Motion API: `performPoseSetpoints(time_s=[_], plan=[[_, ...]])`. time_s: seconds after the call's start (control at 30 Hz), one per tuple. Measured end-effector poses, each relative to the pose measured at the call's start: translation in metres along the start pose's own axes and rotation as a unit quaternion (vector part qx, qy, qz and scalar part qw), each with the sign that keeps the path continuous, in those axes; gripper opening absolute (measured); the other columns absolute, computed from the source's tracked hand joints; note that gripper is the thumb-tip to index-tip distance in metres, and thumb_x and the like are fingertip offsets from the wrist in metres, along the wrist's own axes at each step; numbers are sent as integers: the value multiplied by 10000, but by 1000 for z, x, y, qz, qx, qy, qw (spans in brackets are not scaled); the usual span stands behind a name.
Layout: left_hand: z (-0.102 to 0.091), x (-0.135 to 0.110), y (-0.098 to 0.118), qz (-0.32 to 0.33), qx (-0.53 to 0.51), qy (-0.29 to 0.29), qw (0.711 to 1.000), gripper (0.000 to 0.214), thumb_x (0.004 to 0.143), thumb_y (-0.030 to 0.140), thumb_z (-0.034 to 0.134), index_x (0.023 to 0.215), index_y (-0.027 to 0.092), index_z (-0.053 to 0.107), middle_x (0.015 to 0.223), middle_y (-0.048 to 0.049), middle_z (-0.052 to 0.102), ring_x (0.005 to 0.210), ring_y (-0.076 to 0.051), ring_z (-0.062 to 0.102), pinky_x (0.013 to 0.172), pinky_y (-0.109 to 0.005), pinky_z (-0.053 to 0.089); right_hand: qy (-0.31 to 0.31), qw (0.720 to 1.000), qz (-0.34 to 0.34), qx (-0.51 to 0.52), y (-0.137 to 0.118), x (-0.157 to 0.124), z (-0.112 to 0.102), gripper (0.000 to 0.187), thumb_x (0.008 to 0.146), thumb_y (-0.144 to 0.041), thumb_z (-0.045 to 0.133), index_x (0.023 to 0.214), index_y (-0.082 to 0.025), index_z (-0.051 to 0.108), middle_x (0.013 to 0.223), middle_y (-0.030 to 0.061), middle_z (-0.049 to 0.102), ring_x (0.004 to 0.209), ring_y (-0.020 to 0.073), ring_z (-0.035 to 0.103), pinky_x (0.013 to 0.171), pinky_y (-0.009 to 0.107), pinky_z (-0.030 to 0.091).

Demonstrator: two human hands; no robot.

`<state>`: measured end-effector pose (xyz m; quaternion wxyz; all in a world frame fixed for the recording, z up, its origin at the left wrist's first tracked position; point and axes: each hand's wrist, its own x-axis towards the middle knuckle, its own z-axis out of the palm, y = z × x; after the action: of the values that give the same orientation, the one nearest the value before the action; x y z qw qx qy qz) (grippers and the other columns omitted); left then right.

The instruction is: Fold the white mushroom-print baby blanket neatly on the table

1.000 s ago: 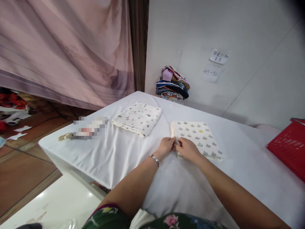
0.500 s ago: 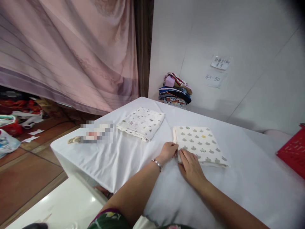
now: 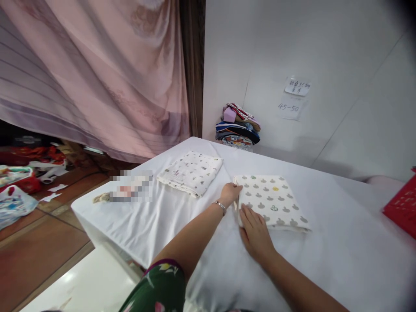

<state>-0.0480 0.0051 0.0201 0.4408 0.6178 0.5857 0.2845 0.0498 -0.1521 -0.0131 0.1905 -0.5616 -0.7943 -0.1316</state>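
Observation:
A folded white cloth with grey apple-like shapes (image 3: 276,197) lies flat in front of me. At its left edge, my left hand (image 3: 230,193) is closed, pinching the border between thumb and fingers; a silver bracelet circles that wrist. My right hand (image 3: 256,229) rests on the near left corner with its fingers stretched out over the fabric. To the left lies a second folded white cloth with small scattered prints (image 3: 193,171), untouched by either hand.
A white-covered table (image 3: 338,234) bears both cloths. A pixelated item (image 3: 130,187) lies near its left edge. Folded clothes (image 3: 238,128) are stacked by the wall, and a red basket (image 3: 403,203) stands at right. A pink curtain (image 3: 107,82) hangs at back left.
My left hand has slid farther up the apple-print cloth's left edge, away from my right hand. My right hand's fingers lie flatter at the near corner. The view has shifted slightly.

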Motion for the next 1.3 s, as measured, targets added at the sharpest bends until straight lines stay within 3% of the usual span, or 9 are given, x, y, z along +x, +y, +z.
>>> performPoseSetpoints(time_s=[0.27, 0.5, 0.73, 0.83, 0.9, 0.97, 1.03, 1.17, 1.3], plan=[[12, 37, 7, -12, 0, 47, 999, 246, 773, 376, 562, 670, 154, 592, 643, -37, 616, 618, -150, 568, 556, -234, 377, -3, 1000, -13, 16, 1, 1, 2, 464, 866, -169, 408, 1325, -161, 477, 1412, 80, 424, 1282, 260, 365, 1013, 423, 282], [17, 49, -2, -27, 24, 64, 997, 249, 830, 329, 483, 709, 145, 599, 616, -33, 614, 579, -136, 572, 518, -218, 374, -8, 1000, -16, 24, 1, 1, 3, 466, 858, -155, 432, 1321, -174, 481, 1416, 80, 419, 1281, 263, 362, 1033, 429, 258], [8, 49, 1, 35, 156, 86, 983, 314, 841, 415, 473, 736, 152, 607, 806, -127, 667, 843, -237, 620, 724, -303, 422, -50, 998, -3, 45, 1, 0, 1, 474, 879, -181, 415, 1353, -172, 436, 1446, 90, 371, 1306, 270, 332, 1051, 446, 248], [4, 49, 3, 48, 215, 98, 970, 344, 824, 456, 505, 879, 134, 612, 958, -179, 650, 976, -300, 586, 825, -382, 415, -66, 996, -3, 59, 2, 1, -1, 477, 887, -193, 403, 1364, -163, 416, 1460, 96, 346, 1321, 274, 307, 1066, 454, 231], [2, 51, 5, 94, 274, 111, 951, 358, 837, 405, 504, 1044, 123, 580, 1101, -190, 608, 1079, -306, 536, 884, -404, 402, -75, 995, 1, 72, 1, 2, -2, 485, 888, -195, 400, 1371, -160, 402, 1466, 99, 332, 1328, 278, 291, 1074, 464, 219], [1, 55, 10, 179, 330, 85, 923, 373, 865, 262, 459, 1215, 142, 502, 1262, -160, 529, 1202, -271, 450, 965, -398, 366, -83, 993, 10, 89, 0, 3, -4, 493, 884, -202, 408, 1375, -163, 394, 1468, 101, 328, 1333, 283, 280, 1079, 474, 212], [1, 62, 15, 241, 356, 19, 903, 451, 848, 118, 416, 1293, 181, 454, 1350, -102, 474, 1268, -215, 388, 1027, -357, 325, -91, 989, 19, 111, -2, 4, -8, 498, 878, -223, 425, 1373, -167, 397, 1469, 104, 325, 1337, 287, 272, 1082, 482, 210], [3, 78, 23, 235, 368, -77, 896, 473, 795, 51, 444, 1242, 180, 531, 1268, -74, 561, 1165, -177, 504, 983, -272, 383, -88, 980, 31, 177, 6, 6, -25, 476, 869, -272, 454, 1340, -202, 439, 1418, 91, 413, 1308, 249, 340, 1084, 463, 240], [1, 87, 27, 213, 371, -115, 897, 431, 805, 86, 432, 1205, 175, 565, 1176, -79, 621, 1055, -186, 577, 898, -267, 442, 18, 975, 150, 163, 60, -8, -45, 413, 888, -326, 429, 1279, -225, 513, 1355, 85, 489, 1297, 248, 364, 1077, 491, 245]])
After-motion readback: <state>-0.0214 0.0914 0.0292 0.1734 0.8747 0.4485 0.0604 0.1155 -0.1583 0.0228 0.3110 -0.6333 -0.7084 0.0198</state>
